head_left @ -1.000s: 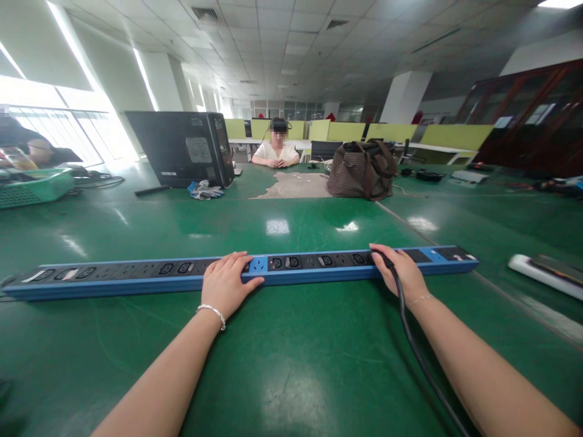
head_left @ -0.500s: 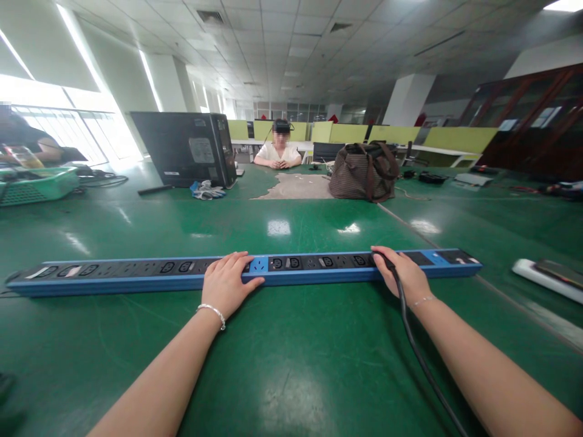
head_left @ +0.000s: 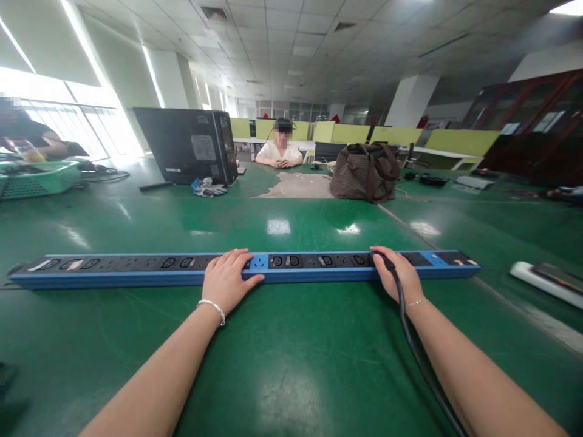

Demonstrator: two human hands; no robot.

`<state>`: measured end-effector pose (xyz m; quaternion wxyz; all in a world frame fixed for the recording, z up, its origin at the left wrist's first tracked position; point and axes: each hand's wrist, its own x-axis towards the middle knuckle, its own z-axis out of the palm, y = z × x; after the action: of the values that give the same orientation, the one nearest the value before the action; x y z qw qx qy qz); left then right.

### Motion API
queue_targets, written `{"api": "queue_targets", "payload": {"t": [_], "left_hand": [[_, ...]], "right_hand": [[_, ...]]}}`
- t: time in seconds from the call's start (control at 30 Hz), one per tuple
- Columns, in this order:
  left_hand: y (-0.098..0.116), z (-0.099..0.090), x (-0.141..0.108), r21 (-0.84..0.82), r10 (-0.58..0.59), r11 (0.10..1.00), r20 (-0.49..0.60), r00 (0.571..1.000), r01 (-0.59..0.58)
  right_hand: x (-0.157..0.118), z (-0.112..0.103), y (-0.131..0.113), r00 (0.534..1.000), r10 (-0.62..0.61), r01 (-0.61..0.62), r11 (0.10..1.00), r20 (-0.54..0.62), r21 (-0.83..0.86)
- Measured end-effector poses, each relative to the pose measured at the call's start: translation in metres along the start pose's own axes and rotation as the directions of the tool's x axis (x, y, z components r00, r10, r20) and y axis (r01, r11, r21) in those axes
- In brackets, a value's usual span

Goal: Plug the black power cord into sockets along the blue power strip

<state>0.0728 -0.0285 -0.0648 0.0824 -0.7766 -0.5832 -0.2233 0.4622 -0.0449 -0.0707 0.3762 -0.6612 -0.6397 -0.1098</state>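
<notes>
A long blue power strip [head_left: 314,277] with a black socket face lies across the green table. My left hand [head_left: 226,280] grips it left of a blue socket, fingers over the top and thumb along the front side. Toward the strip's right end, my right hand [head_left: 403,277] is closed around the black plug [head_left: 382,260] of a power cord [head_left: 412,343]. The plug is at the socket face, mostly covered by the fingers; how deep it sits I cannot tell. From there the cord runs down beside my right forearm.
At right lies a white strip-shaped object [head_left: 542,282] with a dark item on it. Behind are a computer tower [head_left: 182,145], gloves [head_left: 208,187], a brown bag [head_left: 364,173] and a green basket [head_left: 40,179]. One person sits across the table, another at far left.
Both hands keep their places on the power strip and the plug. The view has shifted very slightly; nothing else has visibly moved.
</notes>
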Motion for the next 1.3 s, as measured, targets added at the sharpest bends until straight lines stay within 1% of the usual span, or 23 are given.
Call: {"api": "queue_targets", "payload": {"t": [0.1, 0.2, 0.33, 0.4, 0.53, 0.6, 0.67, 0.8, 0.97, 1.17, 1.3], "left_hand": [[-0.001, 0.001, 0.000, -0.001, 0.000, 1.000, -0.005, 1.000, 0.000], [-0.001, 0.000, 0.000, -0.001, -0.003, 1.000, -0.001, 1.000, 0.003], [0.000, -0.002, 0.000, -0.005, -0.008, 1.000, 0.005, 1.000, 0.008], [0.000, -0.001, 0.000, -0.008, -0.006, 1.000, 0.002, 1.000, 0.006], [-0.001, 0.000, 0.000, -0.011, -0.007, 1.000, -0.006, 1.000, 0.006], [-0.001, 0.001, 0.000, -0.007, -0.007, 1.000, -0.005, 1.000, 0.007], [-0.001, 0.000, 0.000, -0.004, -0.006, 1.000, -0.001, 1.000, 0.006], [0.000, 0.000, 0.000, -0.005, -0.009, 1.000, 0.009, 1.000, 0.009], [0.000, -0.001, 0.000, -0.004, -0.024, 1.000, 0.020, 1.000, 0.024], [0.001, -0.001, 0.000, 0.000, -0.020, 1.000, 0.017, 1.000, 0.020], [0.001, -0.002, 0.000, 0.006, -0.025, 1.000, 0.019, 0.999, 0.025]], "right_hand": [[-0.001, 0.004, -0.002, 0.999, 0.023, -0.022, 0.999, -0.046, 0.025], [-0.001, 0.007, -0.001, 0.997, 0.055, -0.054, 0.998, -0.055, 0.023], [-0.001, 0.010, 0.001, 0.996, 0.043, -0.047, 0.997, -0.075, -0.057], [-0.001, 0.011, 0.001, 0.996, 0.057, -0.063, 0.992, -0.062, -0.108], [-0.003, 0.009, -0.001, 0.991, 0.133, -0.132, 0.970, -0.007, -0.205], [-0.005, 0.008, -0.003, 0.990, 0.142, -0.134, 0.963, 0.020, -0.233], [-0.006, 0.008, -0.003, 0.989, 0.147, -0.134, 0.962, 0.035, -0.239], [-0.005, 0.009, -0.003, 0.981, 0.191, -0.182, 0.961, 0.026, -0.208], [-0.002, 0.009, -0.005, 0.967, 0.247, -0.232, 0.951, 0.053, -0.205], [-0.008, 0.010, -0.010, 0.982, 0.188, -0.188, 0.965, -0.015, -0.181], [-0.008, 0.012, -0.011, 0.979, 0.188, -0.199, 0.969, -0.083, -0.146]]}}
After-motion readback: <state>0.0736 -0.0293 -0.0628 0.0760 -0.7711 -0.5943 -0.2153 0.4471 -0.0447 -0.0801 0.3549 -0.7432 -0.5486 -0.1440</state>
